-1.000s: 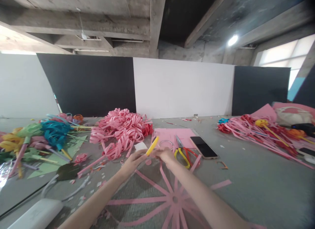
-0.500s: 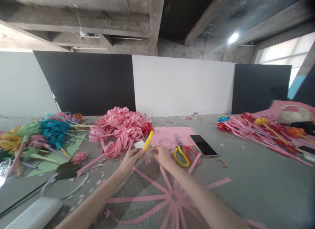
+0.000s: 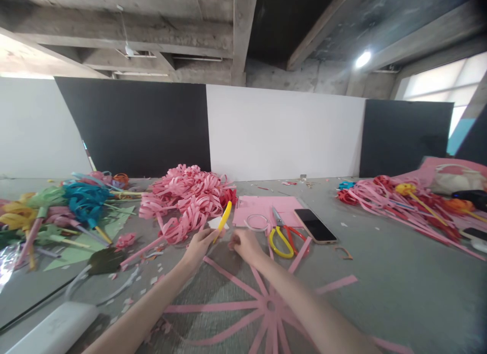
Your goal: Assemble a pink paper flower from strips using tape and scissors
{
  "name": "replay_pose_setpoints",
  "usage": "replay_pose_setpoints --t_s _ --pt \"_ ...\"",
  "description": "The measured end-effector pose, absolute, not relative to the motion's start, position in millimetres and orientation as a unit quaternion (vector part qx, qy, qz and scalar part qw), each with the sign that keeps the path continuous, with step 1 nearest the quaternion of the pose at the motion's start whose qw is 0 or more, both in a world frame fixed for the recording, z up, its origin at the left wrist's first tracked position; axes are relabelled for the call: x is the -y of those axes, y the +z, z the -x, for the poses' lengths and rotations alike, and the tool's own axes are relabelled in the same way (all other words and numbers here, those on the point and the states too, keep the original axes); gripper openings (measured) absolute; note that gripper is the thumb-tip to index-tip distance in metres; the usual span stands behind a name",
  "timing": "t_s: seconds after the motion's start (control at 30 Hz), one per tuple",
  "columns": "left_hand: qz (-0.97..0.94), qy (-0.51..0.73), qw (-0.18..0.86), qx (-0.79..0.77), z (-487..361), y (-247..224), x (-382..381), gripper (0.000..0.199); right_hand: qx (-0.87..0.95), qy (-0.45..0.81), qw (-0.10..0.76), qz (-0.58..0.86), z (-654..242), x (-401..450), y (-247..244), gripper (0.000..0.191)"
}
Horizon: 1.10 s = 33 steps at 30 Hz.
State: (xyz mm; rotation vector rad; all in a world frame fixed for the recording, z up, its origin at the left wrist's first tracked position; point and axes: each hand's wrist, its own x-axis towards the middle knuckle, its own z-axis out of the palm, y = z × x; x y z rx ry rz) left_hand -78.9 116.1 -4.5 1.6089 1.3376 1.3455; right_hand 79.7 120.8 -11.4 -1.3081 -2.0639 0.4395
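Note:
My left hand (image 3: 200, 246) is closed on a curved yellow tool (image 3: 224, 219), perhaps a glue pen or cutter handle, which points up and away. Just to its right, my right hand (image 3: 245, 244) has its fingers pinched together; at the fingertips is a small pink piece (image 3: 231, 245), partly hidden. Beneath my right forearm, long pink paper strips (image 3: 271, 306) spread out like a star around a small ring. A white scrap (image 3: 218, 223) lies behind the yellow tool.
Beyond my hands lie pink sheets (image 3: 285, 204), yellow-handled scissors (image 3: 280, 242), red-handled scissors (image 3: 298, 237) and a phone (image 3: 315, 224). Curled pink paper (image 3: 186, 197) is heaped behind left. Coloured paper flowers (image 3: 83, 199) and a white box (image 3: 57, 328) are at left, more strips (image 3: 380, 197) at right.
The yellow tool has shifted slightly left and stands a little more upright. My right hand has moved slightly left, and the pink piece now shows at its fingertips.

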Motion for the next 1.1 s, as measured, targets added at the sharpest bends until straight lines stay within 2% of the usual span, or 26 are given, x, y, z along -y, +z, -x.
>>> replay_pose_setpoints --t_s 0.2,0.6,0.83,1.1 --pt "-0.611 0.490 0.413 -0.465 79 -4 -117 0.037 0.789 0.176 0.349 0.474 -88 -121 -4 0.022" --pt "-0.591 0.489 0.445 -0.462 79 1 -116 0.036 0.752 0.144 0.402 0.502 -89 -121 -4 0.025" --pt "-0.591 0.490 0.440 -0.466 80 6 -114 0.037 0.779 0.138 0.366 0.489 -93 -122 -4 0.023" --pt "-0.609 0.466 0.417 -0.487 78 9 -110 0.039 0.843 0.179 0.303 0.406 -85 -116 -4 0.019"
